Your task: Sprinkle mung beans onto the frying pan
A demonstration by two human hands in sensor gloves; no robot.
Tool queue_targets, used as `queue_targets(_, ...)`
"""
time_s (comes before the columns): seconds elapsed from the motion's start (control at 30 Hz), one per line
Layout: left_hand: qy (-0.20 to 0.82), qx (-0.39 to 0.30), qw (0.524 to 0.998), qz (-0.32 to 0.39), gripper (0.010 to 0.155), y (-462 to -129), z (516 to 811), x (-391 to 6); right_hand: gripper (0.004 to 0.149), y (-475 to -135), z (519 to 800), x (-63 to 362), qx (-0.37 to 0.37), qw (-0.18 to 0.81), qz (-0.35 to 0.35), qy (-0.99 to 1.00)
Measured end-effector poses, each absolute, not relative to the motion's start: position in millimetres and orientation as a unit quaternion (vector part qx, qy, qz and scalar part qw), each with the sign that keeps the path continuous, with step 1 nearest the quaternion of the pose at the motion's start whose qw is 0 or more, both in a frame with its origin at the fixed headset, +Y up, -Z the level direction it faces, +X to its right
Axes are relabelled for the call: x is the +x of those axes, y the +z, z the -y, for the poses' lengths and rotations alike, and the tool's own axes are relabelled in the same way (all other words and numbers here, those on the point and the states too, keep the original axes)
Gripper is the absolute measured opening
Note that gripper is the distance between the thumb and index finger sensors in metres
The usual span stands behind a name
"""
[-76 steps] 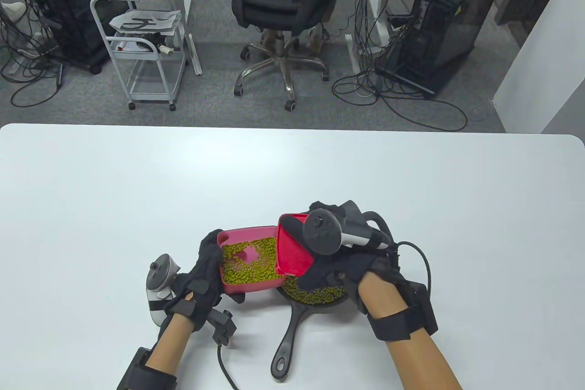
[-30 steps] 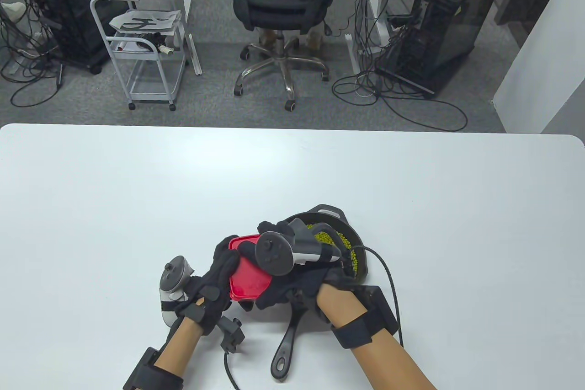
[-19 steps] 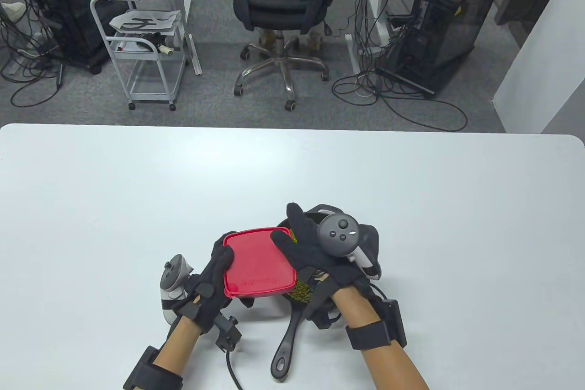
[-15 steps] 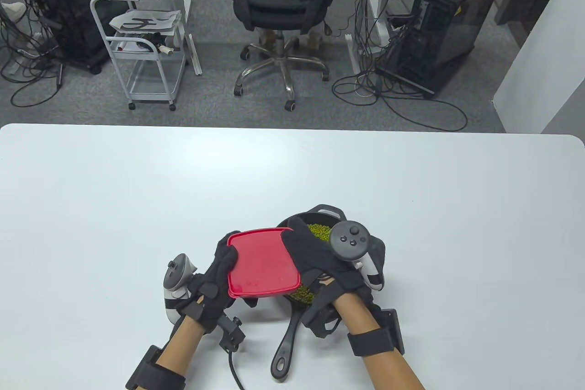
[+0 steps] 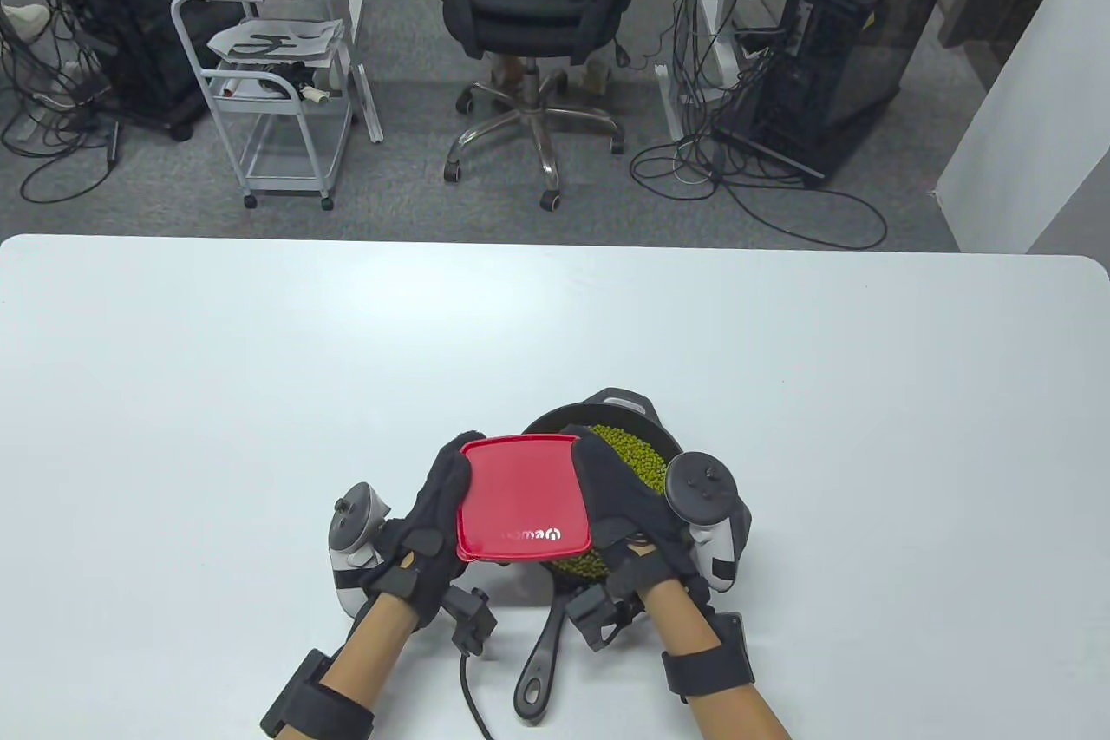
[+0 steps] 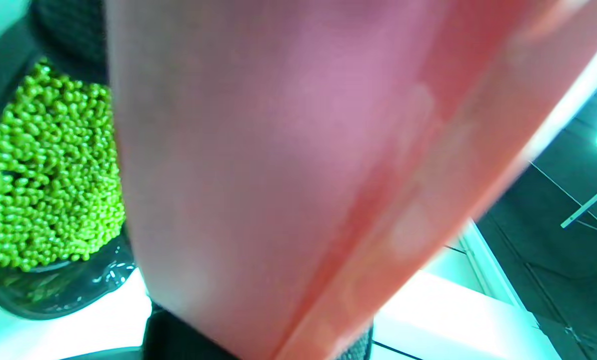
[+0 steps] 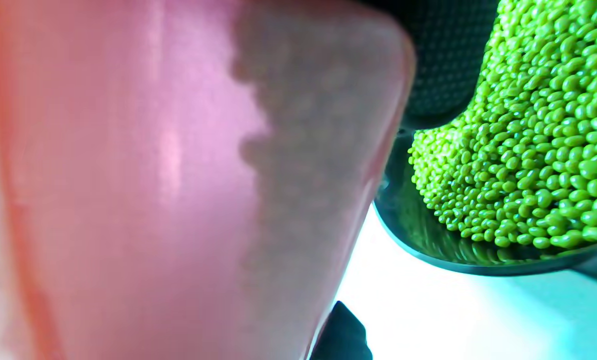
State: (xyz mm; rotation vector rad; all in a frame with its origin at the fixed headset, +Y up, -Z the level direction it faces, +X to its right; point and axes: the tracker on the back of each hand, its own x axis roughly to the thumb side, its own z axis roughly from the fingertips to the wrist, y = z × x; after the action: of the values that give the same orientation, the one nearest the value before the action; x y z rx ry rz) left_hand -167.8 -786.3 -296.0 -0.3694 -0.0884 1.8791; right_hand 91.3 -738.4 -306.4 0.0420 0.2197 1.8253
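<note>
**Lid back on, beans in the pan**

The left hand (image 5: 431,525) grips the left edge of the red lidded container (image 5: 523,499); the right hand (image 5: 626,506) presses along its right edge. My guess is they are holding the box level to seat the lid. Behind and to the right, the mung beans (image 5: 639,460) lie heaped in the black frying pan (image 5: 629,413), handle toward the person. Earlier the lid was off and tilted; now it sits flat, and the box has shifted right.

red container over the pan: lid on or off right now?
On. The red lid covers the container, flat and logo-up, held between the left hand and right hand above the frying pan.
</note>
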Motion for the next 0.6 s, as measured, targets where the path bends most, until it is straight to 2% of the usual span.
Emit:
queue_targets(0.17, 0.806, -0.155, 0.57, 0.038, 0.061, -294.6, 784.9, -165.7, 0.056, -303.7, 739.1, 91.5, 0.018, 0.623, -0.08, 0.778)
queue_targets(0.27, 0.802, -0.148, 0.577, 0.046, 0.06, -295.1, 782.0, -166.1, 0.05, -300.9, 740.5, 91.4, 0.019, 0.628, -0.058, 0.776)
queue_targets(0.37, 0.798, -0.146, 0.583, 0.044, 0.061, -294.0, 783.1, -166.4, 0.049, -301.6, 741.5, 90.7, 0.02, 0.625, -0.064, 0.778)
queue_targets(0.53, 0.806, -0.147, 0.571, 0.042, 0.062, -297.4, 785.0, -170.9, 0.063, -300.8, 744.6, 86.0, 0.031, 0.64, -0.104, 0.761)
queue_targets(0.6, 0.813, -0.138, 0.564, 0.033, 0.063, -297.3, 784.9, -174.3, 0.072, -298.5, 742.0, 83.2, 0.055, 0.609, -0.116, 0.783)
